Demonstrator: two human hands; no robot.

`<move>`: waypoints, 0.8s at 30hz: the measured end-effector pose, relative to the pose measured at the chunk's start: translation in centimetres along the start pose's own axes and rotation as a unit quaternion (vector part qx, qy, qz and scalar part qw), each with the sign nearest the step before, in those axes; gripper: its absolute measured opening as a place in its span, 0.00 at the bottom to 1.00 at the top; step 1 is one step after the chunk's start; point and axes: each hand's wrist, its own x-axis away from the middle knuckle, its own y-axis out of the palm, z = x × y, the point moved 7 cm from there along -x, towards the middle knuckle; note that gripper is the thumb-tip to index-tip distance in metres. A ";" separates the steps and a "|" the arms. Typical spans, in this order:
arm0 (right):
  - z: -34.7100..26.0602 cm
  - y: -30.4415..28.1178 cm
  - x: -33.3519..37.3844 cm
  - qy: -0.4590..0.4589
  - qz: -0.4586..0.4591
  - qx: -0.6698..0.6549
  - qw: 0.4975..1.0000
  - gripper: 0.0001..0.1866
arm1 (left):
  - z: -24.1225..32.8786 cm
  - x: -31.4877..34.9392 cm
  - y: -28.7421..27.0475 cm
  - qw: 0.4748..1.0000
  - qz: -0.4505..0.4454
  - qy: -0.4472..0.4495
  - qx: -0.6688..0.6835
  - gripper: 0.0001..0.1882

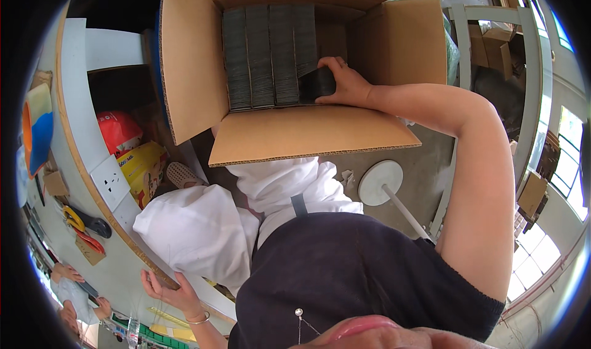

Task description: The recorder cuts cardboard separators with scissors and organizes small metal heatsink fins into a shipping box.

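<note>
An open cardboard box (314, 136) stands in front of me with its flaps folded out. Inside, several upright rows of thin dark flat pieces (258, 59) fill the left and middle. My right hand (348, 85) reaches over the near flap into the box. Its thumb and fingers are closed around a stack of dark flat pieces (317, 85) at the near end of the rightmost row; what kind of pieces they are I cannot make out. My left hand (177, 298) rests on the edge of the worktable (132, 223), fingers apart, with nothing held.
Yellow-handled pliers (75, 218) and a red-handled tool (91, 241) lie on the table. A white socket panel (112, 182) sits along its edge. Below are a red bag (119, 131) and a yellow package (143, 170). A round white stand (380, 182) is on the floor. Another person's hands (66, 272) show at lower left.
</note>
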 end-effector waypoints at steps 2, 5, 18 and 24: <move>0.0 0.1 0.0 0.000 -0.001 0.000 1.000 0.43 | 0.1 0.0 -0.1 1.000 0.000 -0.005 -0.004 0.30; -0.1 0.2 0.0 -0.015 0.006 -0.001 1.000 0.43 | 0.2 0.0 -0.2 1.000 -0.007 -0.008 -0.013 0.31; 3.9 3.8 -0.3 0.317 -0.002 -0.441 0.840 0.30 | 0.1 0.0 0.0 1.000 -0.008 -0.010 -0.004 0.31; 2.8 5.6 -0.3 0.352 -0.120 -0.609 0.701 0.43 | 0.0 0.2 0.1 1.000 -0.013 -0.008 -0.019 0.31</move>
